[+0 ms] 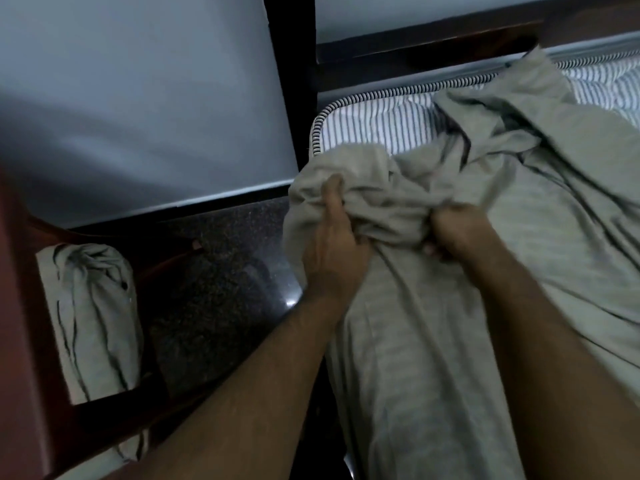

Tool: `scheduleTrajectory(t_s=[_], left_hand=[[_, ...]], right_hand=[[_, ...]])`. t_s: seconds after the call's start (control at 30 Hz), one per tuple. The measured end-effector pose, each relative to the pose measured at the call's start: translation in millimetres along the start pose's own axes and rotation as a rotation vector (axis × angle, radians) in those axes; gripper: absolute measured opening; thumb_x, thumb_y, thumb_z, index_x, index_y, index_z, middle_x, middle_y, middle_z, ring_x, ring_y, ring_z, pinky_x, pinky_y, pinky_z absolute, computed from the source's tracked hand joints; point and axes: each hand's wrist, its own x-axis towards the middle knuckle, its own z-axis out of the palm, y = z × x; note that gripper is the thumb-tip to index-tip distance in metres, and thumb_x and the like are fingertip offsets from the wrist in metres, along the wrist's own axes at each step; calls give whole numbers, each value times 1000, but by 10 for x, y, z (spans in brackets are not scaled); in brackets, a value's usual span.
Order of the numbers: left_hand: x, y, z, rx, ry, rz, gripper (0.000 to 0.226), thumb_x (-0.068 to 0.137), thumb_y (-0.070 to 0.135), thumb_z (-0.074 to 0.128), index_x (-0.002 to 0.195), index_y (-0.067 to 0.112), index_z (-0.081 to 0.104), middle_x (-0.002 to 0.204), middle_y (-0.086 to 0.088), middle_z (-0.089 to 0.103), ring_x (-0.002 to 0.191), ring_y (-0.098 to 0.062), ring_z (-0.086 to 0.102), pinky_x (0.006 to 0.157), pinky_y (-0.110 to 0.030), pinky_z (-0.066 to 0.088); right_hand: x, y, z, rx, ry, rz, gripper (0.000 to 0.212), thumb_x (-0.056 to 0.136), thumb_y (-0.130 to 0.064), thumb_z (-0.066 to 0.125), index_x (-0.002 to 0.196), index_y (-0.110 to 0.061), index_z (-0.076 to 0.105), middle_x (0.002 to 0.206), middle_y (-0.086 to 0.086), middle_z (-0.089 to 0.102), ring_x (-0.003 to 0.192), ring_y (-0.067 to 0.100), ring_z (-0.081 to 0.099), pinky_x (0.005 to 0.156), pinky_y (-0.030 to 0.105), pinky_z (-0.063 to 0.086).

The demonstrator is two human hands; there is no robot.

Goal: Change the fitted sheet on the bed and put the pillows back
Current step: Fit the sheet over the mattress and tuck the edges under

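Head cam, looking down at the bed corner. I've got both hands on the grey fitted sheet (450, 306). Left hand (334, 251) has fingers curled into a bunched fold, thumb up along the cloth, gripping it right at the mattress corner. Right hand (453, 230) is fisted into the same bunch just beside it, knuckles up, fingertips tucked under the fabric, so a firm grip there too. Hands are near each other, not touching as far as I can see.

Sheet lies rumpled across the mattress (374, 123), covering the near part and trailing off to the right; the far corner of the striped mattress is still bare, w/ its striped piping edge showing. The bunched sheet corner sits just short of that bare corner, hanging a bit over the mattress side.

Dark wooden bed frame (415, 46) runs along the far edge, pale wall (138, 81) behind. Left of the bed, dark speckled floor (214, 289). Further left, a wooden chair (20, 306) w/ a grey bundle of cloth (93, 313) w/ dark lines on its seat, well apart from the bed. Can't tell if that's a pillow or a sheet.
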Motion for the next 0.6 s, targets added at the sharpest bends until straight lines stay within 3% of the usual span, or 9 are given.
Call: scheduleTrajectory(t_s=[0.07, 0.13, 0.23, 0.3, 0.37, 0.4, 0.47, 0.53, 0.6], left_hand=[[-152, -14, 93, 88, -40, -60, 96, 80, 25, 53, 159, 28, -1, 111, -22, 67, 86, -41, 65, 71, -47, 54], [-230, -38, 160, 89, -40, -87, 100, 80, 34, 50, 159, 28, -10, 115, -21, 68, 89, -41, 65, 75, -47, 54], [-225, -44, 105, -54, -94, -197, 101, 92, 30, 57, 157, 35, -20, 127, -16, 66, 102, -36, 66, 87, -43, 54], [-210, -66, 34, -57, -147, -167, 101, 90, 32, 55, 156, 38, -22, 132, -14, 66, 102, -34, 67, 88, -42, 55], [-252, -62, 28, 48, -128, -9, 104, 85, 32, 56, 159, 30, -19, 129, -15, 67, 99, -36, 66, 82, -37, 54], [-308, -105, 69, 114, -101, 74, 104, 85, 28, 58, 160, 23, -15, 129, -17, 65, 99, -37, 64, 82, -37, 53], [-539, -208, 174, 212, -48, 186, 95, 90, 29, 52, 161, 16, -10, 136, -19, 57, 108, -37, 55, 92, -43, 51], [-709, -270, 242, 264, -58, 206, 85, 98, 39, 40, 161, 16, -12, 145, -20, 49, 116, -38, 47, 100, -49, 46], [-677, -324, 278, 285, -71, 173, 88, 100, 43, 42, 159, 17, -18, 146, -21, 46, 115, -37, 45, 100, -49, 45]], right_hand=[[-35, 55, -155, -42, -249, 63, 26, 97, -19, 49, 86, -3, 67, 67, 13, 71, 50, 22, 57, 46, 20, 38], [-85, -38, -266, -122, -235, 0, 22, 96, -20, 51, 88, -3, 63, 78, 15, 69, 56, 22, 61, 49, 22, 42], [-173, -271, -290, -244, 253, -300, 34, 91, -36, 47, 110, -10, 58, 111, 22, 64, 99, 39, 63, 75, 37, 43], [-284, -471, -238, -100, 478, -513, 38, 97, -34, 46, 131, -21, 54, 108, 14, 68, 105, 36, 61, 76, 36, 33], [-225, -609, -130, -107, 336, -625, 50, 98, -41, 51, 145, -27, 43, 115, 12, 68, 111, 35, 61, 84, 37, 40], [-135, -624, -44, -223, 173, -618, 59, 97, -45, 56, 150, -27, 38, 126, 13, 64, 117, 36, 58, 91, 41, 46], [15, -578, 37, -574, -85, -550, 57, 94, -48, 63, 144, -26, 48, 135, 11, 59, 122, 36, 55, 95, 43, 49], [78, -436, 3, -730, -60, -494, 37, 93, -44, 64, 124, -25, 63, 123, 8, 64, 112, 34, 60, 81, 37, 47], [20, -350, 14, -502, 170, -539, 26, 96, -35, 55, 114, -19, 65, 108, 11, 67, 101, 36, 63, 72, 35, 43]])
